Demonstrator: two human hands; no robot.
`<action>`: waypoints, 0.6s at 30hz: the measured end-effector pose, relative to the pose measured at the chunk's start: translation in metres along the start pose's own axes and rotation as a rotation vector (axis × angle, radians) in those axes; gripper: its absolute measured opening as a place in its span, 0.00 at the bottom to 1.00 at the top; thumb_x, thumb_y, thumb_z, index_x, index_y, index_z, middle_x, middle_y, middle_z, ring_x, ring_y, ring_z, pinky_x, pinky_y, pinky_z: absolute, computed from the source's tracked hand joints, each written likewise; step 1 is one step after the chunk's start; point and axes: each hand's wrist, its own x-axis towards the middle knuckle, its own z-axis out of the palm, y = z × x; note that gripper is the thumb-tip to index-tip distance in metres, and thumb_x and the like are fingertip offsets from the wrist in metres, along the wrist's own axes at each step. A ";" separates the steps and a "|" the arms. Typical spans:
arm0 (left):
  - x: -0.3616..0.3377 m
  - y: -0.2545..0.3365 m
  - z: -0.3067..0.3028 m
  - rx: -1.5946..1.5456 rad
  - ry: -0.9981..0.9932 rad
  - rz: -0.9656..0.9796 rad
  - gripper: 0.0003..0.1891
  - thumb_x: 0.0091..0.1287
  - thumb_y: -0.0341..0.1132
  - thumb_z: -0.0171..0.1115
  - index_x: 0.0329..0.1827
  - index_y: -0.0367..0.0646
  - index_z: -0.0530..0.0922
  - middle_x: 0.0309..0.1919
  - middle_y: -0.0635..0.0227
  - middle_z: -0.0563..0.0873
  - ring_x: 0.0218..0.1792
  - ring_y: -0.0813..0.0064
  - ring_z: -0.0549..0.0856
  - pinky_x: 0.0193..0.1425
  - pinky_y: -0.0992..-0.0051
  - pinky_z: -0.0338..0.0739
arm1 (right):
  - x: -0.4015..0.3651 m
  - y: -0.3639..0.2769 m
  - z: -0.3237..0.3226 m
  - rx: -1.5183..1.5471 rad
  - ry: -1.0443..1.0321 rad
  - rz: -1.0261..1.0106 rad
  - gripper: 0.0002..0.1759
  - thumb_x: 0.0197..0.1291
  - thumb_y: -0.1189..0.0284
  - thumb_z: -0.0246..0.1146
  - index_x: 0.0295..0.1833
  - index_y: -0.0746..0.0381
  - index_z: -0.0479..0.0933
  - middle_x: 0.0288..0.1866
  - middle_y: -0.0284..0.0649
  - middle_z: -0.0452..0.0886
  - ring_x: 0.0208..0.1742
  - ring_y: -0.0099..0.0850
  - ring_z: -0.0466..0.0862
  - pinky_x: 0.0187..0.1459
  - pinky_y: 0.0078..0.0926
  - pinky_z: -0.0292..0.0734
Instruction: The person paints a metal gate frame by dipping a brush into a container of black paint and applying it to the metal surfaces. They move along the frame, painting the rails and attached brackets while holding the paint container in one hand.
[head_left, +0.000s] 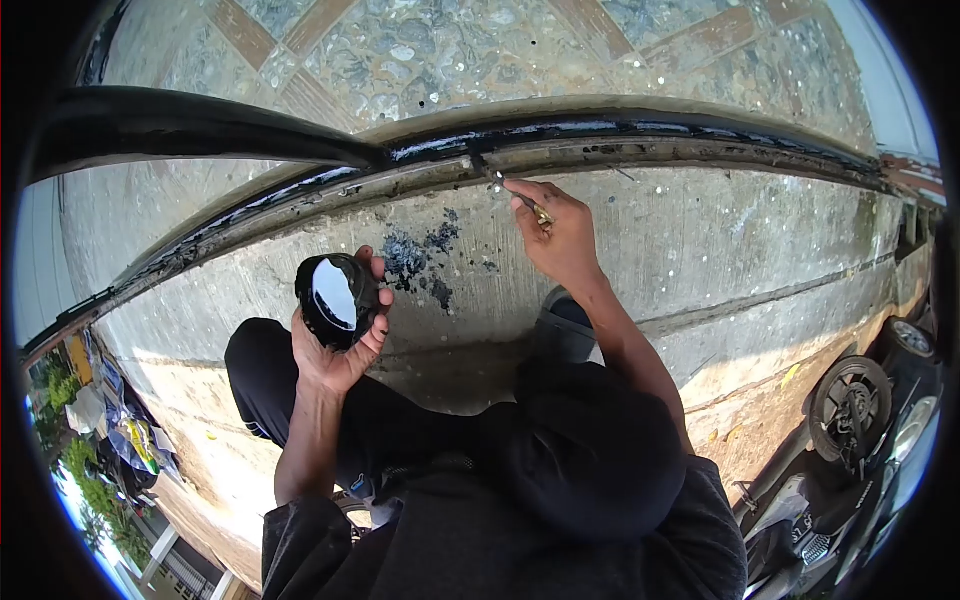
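My left hand point(345, 350) is wrapped around a small round container of black paint point(318, 318); the glossy surface inside reflects the sky. Dark smears mark the fingertips. My right hand point(560, 228) grips a paintbrush point(522, 200) by its handle, fingers pinched together. The brush's dark bristles reach up to the lower side of a long rail point(620, 132) set along the ground, which is coated in wet-looking black. A thick black post point(200, 128) meets this rail at the left.
Black paint spatters point(420, 255) mark the concrete point(690, 240) between my hands. Beyond the rail lies a pebbled floor point(450, 60) with brown tile strips. A motorcycle point(845, 430) stands at lower right. Several bags and other items point(130, 430) lie at lower left.
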 end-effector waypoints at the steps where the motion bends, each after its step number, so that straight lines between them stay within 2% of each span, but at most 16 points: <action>1: 0.001 0.000 -0.001 -0.007 0.000 0.001 0.29 0.78 0.48 0.43 0.72 0.35 0.64 0.61 0.50 0.80 0.53 0.47 0.85 0.51 0.56 0.87 | 0.002 0.001 -0.001 -0.064 -0.017 -0.031 0.14 0.66 0.77 0.64 0.57 0.58 0.83 0.44 0.43 0.87 0.38 0.31 0.88 0.37 0.25 0.82; 6: 0.005 -0.001 -0.007 -0.067 -0.021 0.000 0.28 0.77 0.47 0.44 0.70 0.34 0.66 0.62 0.49 0.79 0.54 0.48 0.84 0.51 0.56 0.87 | 0.007 -0.018 0.006 -0.214 -0.208 -0.151 0.14 0.66 0.76 0.63 0.57 0.58 0.82 0.43 0.45 0.86 0.35 0.38 0.88 0.33 0.28 0.82; 11: 0.001 0.003 -0.004 -0.100 -0.061 0.051 0.28 0.77 0.48 0.43 0.69 0.34 0.67 0.61 0.50 0.79 0.55 0.47 0.83 0.52 0.56 0.87 | 0.009 -0.021 0.008 -0.314 -0.084 -0.184 0.14 0.66 0.76 0.62 0.57 0.59 0.82 0.42 0.45 0.86 0.32 0.41 0.86 0.31 0.32 0.80; 15: -0.006 0.010 -0.003 -0.138 -0.034 0.165 0.28 0.77 0.47 0.42 0.68 0.33 0.68 0.62 0.49 0.79 0.54 0.47 0.84 0.51 0.55 0.88 | 0.003 -0.043 -0.003 -0.257 -0.224 -0.251 0.16 0.64 0.74 0.63 0.57 0.60 0.82 0.40 0.44 0.85 0.33 0.42 0.86 0.34 0.34 0.83; 18: -0.013 0.020 0.005 -0.188 -0.063 0.228 0.28 0.77 0.47 0.41 0.69 0.33 0.68 0.61 0.49 0.79 0.54 0.46 0.84 0.52 0.55 0.88 | 0.009 -0.060 0.002 -0.333 -0.285 -0.307 0.17 0.63 0.74 0.63 0.58 0.60 0.81 0.39 0.42 0.84 0.31 0.42 0.86 0.33 0.36 0.83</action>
